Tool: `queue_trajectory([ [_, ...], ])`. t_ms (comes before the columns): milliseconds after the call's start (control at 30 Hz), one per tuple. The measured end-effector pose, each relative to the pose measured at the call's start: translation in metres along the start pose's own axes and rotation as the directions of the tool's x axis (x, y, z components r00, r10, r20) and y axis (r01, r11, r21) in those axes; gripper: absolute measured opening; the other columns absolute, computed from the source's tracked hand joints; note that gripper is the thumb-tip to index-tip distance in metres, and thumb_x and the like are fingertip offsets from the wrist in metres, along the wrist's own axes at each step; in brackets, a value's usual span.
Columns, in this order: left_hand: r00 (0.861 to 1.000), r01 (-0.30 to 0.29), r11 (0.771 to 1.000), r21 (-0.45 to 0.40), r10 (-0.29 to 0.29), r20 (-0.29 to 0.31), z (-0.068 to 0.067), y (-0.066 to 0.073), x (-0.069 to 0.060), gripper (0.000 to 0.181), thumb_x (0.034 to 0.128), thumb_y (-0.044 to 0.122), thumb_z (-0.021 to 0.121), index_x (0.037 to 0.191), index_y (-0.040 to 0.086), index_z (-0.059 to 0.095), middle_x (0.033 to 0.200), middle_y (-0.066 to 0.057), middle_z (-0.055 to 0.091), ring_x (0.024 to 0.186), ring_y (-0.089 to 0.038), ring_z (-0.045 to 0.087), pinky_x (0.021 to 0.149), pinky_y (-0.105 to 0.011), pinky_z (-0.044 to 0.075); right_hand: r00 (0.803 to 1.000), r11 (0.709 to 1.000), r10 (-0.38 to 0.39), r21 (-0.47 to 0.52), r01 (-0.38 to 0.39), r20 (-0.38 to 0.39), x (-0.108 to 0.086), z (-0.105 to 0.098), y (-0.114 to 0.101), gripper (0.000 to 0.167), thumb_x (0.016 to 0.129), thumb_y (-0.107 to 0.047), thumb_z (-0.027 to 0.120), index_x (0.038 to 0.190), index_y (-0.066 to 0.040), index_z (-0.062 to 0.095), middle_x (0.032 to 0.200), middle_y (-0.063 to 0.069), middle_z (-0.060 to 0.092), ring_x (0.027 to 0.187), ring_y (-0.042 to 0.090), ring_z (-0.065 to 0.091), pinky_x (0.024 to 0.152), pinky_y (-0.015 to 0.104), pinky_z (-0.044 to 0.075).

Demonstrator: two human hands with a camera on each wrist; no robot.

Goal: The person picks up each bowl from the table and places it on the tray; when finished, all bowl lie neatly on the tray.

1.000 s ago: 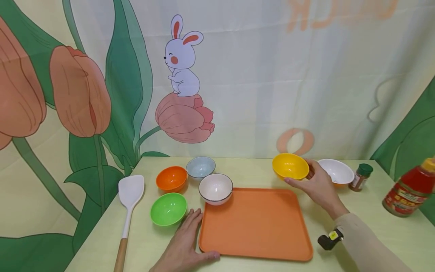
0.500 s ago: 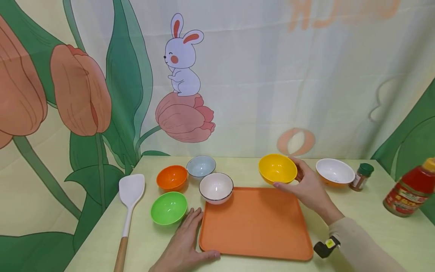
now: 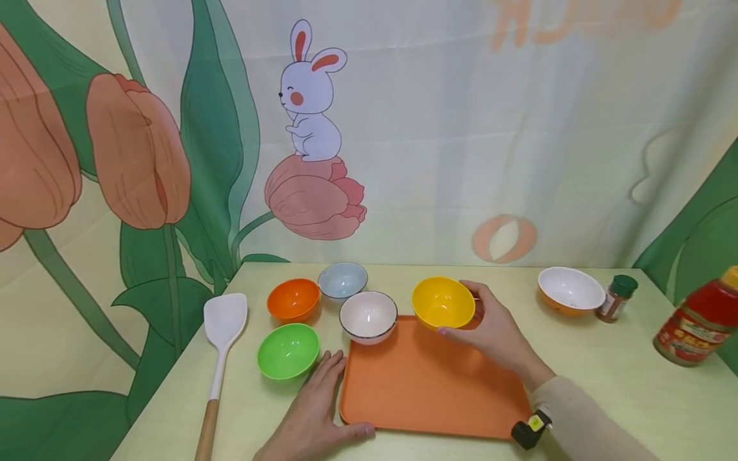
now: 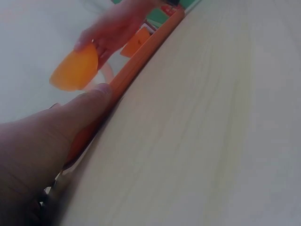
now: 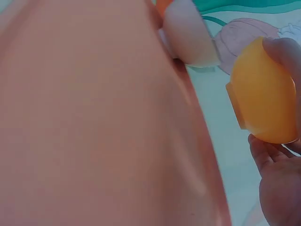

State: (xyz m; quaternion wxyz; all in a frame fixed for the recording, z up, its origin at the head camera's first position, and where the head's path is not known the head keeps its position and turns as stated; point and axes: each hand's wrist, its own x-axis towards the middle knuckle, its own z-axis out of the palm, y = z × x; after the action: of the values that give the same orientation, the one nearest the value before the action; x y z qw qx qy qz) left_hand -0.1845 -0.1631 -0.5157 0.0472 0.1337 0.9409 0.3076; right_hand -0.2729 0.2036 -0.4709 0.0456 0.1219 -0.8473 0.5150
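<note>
The right hand point(image 3: 498, 330) grips the yellow bowl point(image 3: 442, 303) by its right side, thumb in front and fingers behind. In the right wrist view the yellow bowl point(image 5: 263, 94) is held off the surface, beyond the edge of the orange tray point(image 5: 94, 117). The left hand point(image 3: 314, 413) rests at the near left corner of the orange tray point(image 3: 432, 390), fingers along its left side and thumb at the front edge. A white bowl with a dark rim point(image 3: 368, 316) overlaps the tray's back left corner.
Left of the tray are a green bowl point(image 3: 288, 351), an orange bowl point(image 3: 293, 300), a pale blue bowl point(image 3: 343, 281) and a white spatula point(image 3: 225, 320). At right stand a white-and-orange bowl point(image 3: 571, 291), a green-capped jar point(image 3: 616, 299) and a red bottle point(image 3: 699, 320).
The right hand has carried the yellow bowl leftward, from beside the white-and-orange bowl to above the tray's back edge. The left hand has stayed in place.
</note>
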Motion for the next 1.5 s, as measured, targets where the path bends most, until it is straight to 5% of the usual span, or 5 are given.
queue_trajectory([
  [200, 1.000, 0.001, 1.000, -0.010, -0.001, 0.007, 0.000, 0.001, 0.000, 0.136, 0.0756, 0.086, 0.084, 0.174, 0.007, 0.034, 0.184, -0.011, 0.026, 0.172, -0.039, 0.017, 0.136, -0.065, 0.025, 0.997, 0.998, 0.057, -0.028, -0.056, 0.043, 0.002, 0.012, 0.006, 0.110, 0.083, -0.046, 0.100, 0.165, -0.007, 0.039, 0.157, 0.015, 0.054, 0.130, 0.034, 0.065, 0.114, 0.049, 0.059],
  [533, 1.000, 0.006, 1.000, -0.009, -0.006, 0.008, -0.001, 0.001, -0.001, 0.136, 0.0758, 0.087, 0.083, 0.174, 0.007, 0.034, 0.184, -0.010, 0.026, 0.172, -0.038, 0.016, 0.136, -0.065, 0.025, 0.990, 0.988, 0.116, -0.115, -0.106, 0.085, 0.006, 0.020, 0.007, 0.115, 0.081, -0.057, 0.098, 0.167, -0.008, 0.038, 0.165, 0.017, 0.046, 0.145, 0.037, 0.055, 0.126, 0.061, 0.047],
  [900, 1.000, -0.001, 1.000, -0.006, 0.001, 0.005, -0.001, 0.001, -0.001, 0.136, 0.0760, 0.087, 0.084, 0.174, 0.007, 0.034, 0.184, -0.011, 0.026, 0.172, -0.039, 0.017, 0.136, -0.064, 0.026, 0.988, 0.987, 0.093, -0.139, -0.076, 0.126, 0.006, 0.022, 0.011, 0.112, 0.083, -0.053, 0.098, 0.168, -0.009, 0.039, 0.167, 0.015, 0.046, 0.149, 0.037, 0.052, 0.129, 0.063, 0.043],
  [1233, 1.000, 0.007, 1.000, -0.018, -0.006, 0.009, -0.001, 0.002, 0.000, 0.135, 0.0758, 0.086, 0.085, 0.174, 0.007, 0.034, 0.184, -0.011, 0.026, 0.172, -0.039, 0.016, 0.136, -0.065, 0.024, 0.978, 0.985, 0.121, -0.140, -0.098, 0.171, 0.010, 0.021, 0.009, 0.127, 0.081, -0.053, 0.100, 0.174, -0.007, 0.027, 0.176, 0.019, 0.035, 0.157, 0.041, 0.043, 0.132, 0.065, 0.036],
  [1500, 1.000, 0.020, 1.000, -0.018, -0.019, 0.018, -0.001, 0.003, 0.000, 0.136, 0.0751, 0.086, 0.085, 0.174, 0.008, 0.034, 0.184, -0.011, 0.026, 0.172, -0.039, 0.016, 0.136, -0.065, 0.024, 0.981, 0.990, 0.101, -0.112, -0.084, 0.162, 0.009, 0.015, 0.007, 0.127, 0.081, -0.052, 0.100, 0.176, -0.010, 0.025, 0.174, 0.018, 0.038, 0.154, 0.045, 0.048, 0.127, 0.068, 0.042],
])
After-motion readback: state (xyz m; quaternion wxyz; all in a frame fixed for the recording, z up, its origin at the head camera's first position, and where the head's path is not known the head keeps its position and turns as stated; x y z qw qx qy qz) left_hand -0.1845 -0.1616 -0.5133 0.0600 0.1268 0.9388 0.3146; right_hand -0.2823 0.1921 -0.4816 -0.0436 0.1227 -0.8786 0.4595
